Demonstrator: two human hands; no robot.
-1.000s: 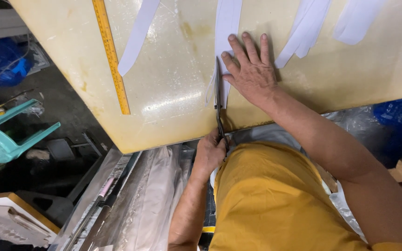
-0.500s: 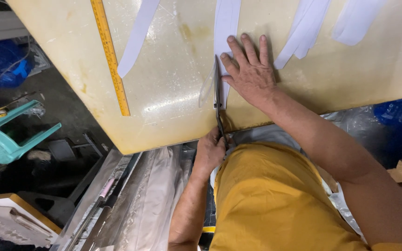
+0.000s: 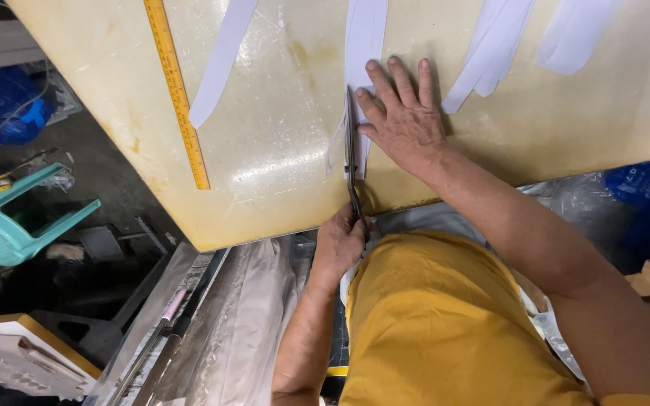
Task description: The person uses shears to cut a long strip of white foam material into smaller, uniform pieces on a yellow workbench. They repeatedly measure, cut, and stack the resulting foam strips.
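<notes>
Nothing has shifted since a second ago: your right hand [image 3: 408,124] presses flat on the white strip [image 3: 365,45] on the desk [image 3: 265,135]; your left hand [image 3: 342,242] grips scissors [image 3: 350,154], blades partway up the strip, most uncut.

Single head-worn camera, facing steeply down, close over cutting table [image 3: 280,173]

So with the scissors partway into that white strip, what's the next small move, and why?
Probably close the blades and advance a little further up the strip. The left hand grips the scissors at the table edge, blades lying along the white strip, while the right hand presses it flat beside the cut. Most of the strip beyond the blade tips looks uncut.
</notes>
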